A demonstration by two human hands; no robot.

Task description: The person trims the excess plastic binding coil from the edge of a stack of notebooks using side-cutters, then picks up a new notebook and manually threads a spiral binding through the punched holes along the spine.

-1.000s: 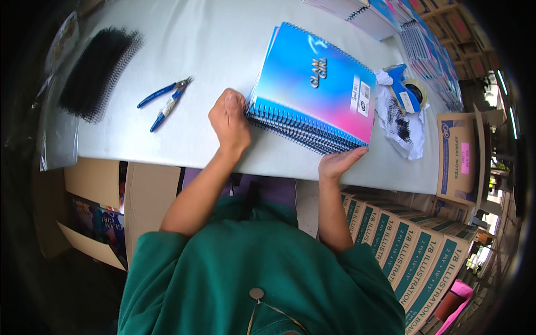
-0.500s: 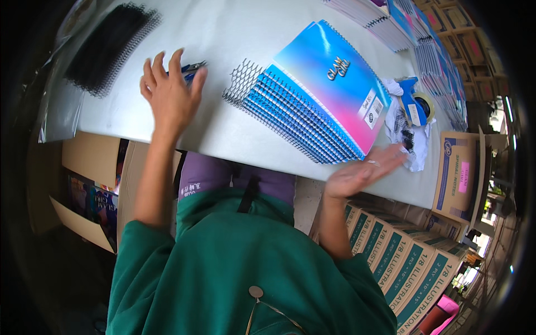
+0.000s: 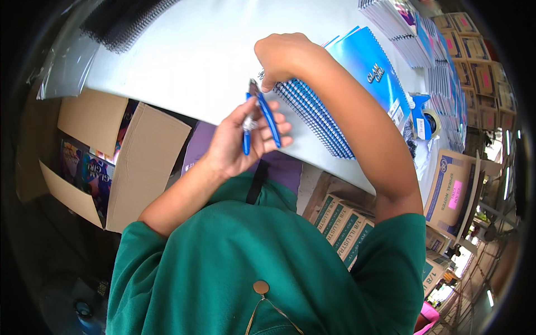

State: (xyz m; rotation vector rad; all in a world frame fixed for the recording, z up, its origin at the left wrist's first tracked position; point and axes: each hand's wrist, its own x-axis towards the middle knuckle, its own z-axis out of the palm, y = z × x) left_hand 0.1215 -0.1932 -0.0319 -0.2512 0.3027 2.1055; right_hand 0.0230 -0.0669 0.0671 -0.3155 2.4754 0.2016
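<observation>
A pair of cutting pliers with blue handles [image 3: 268, 121] lies across the palm and fingers of my left hand [image 3: 237, 139]. Its jaws point up toward my right hand [image 3: 286, 54], which is bent over the upper left end of a stack of spiral notebooks [image 3: 365, 53]. The notebooks have blue covers, and their spiral bindings [image 3: 318, 114] face me in rows. Curled fingers and a downturned thumb on my right hand are closed near the loose coil ends. What they grip is hidden. My right forearm crosses over part of the stack.
A bundle of black spiral coils [image 3: 125, 25] lies at the table's far left. At right sit a blue tape dispenser [image 3: 420, 118] and more stacked notebooks [image 3: 444, 72]. Open cartons [image 3: 148, 167] stand below left, and boxes [image 3: 340, 223] below right.
My left hand has picked up the pliers from the table and brought them nearer my body. My right hand has swung from the stack's near right corner to its upper left end.
</observation>
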